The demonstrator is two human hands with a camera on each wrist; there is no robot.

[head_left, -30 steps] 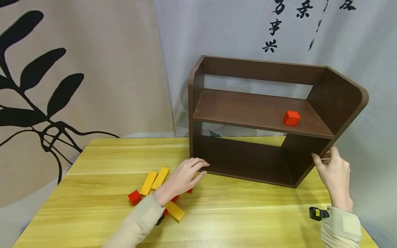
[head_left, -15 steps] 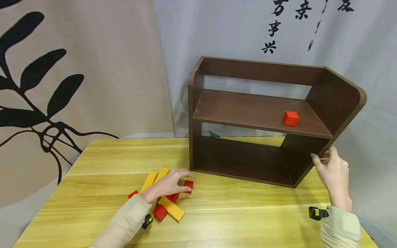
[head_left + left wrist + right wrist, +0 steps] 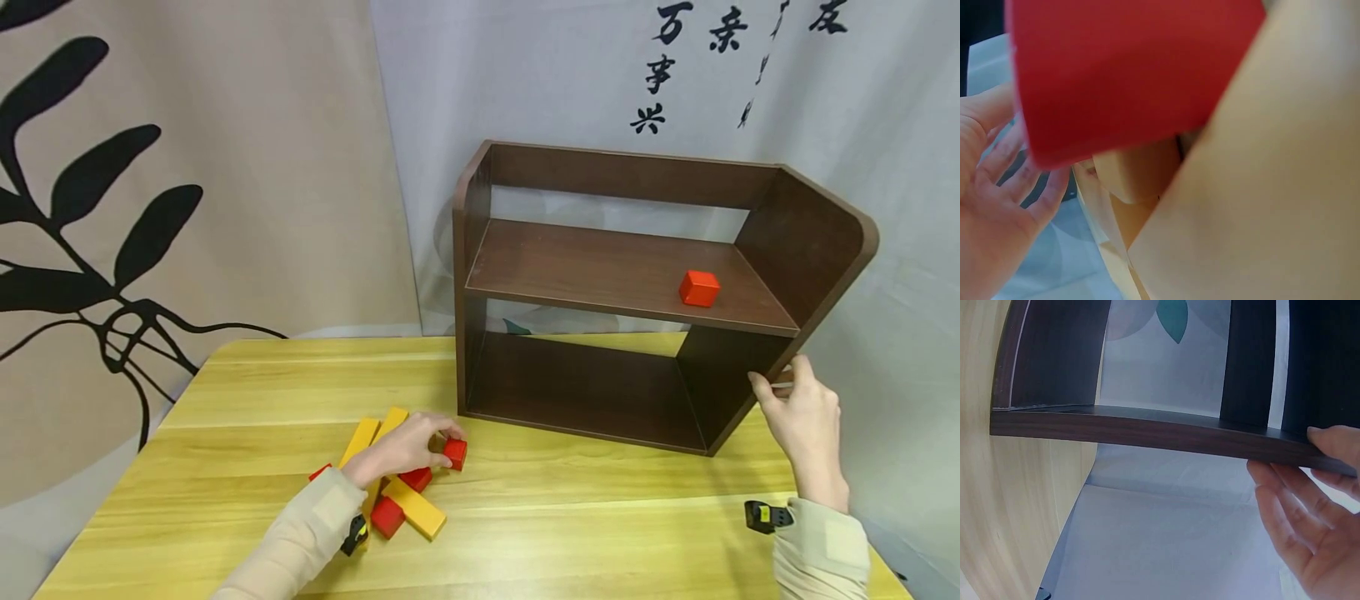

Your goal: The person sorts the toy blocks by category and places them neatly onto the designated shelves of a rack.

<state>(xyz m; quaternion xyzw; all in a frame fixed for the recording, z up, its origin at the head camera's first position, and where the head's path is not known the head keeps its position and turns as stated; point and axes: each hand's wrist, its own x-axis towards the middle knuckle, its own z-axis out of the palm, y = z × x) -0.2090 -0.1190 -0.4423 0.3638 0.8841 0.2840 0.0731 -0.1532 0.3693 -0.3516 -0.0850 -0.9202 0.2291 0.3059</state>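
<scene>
Yellow wood table (image 3: 600, 533), printed curtains (image 3: 225, 167) behind; left hand (image 3: 405, 450) pinches red cube (image 3: 454, 454), right hand (image 3: 802, 417) grips shelf (image 3: 810, 242).

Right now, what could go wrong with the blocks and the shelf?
The left hand pinches a red cube at the edge of a loose pile of yellow bars and other red cubes; lifting it carelessly might nudge the pile. The right hand grips only the side panel of the brown shelf; a bump could shift it, and the red cube on the upper shelf might slide.
</scene>
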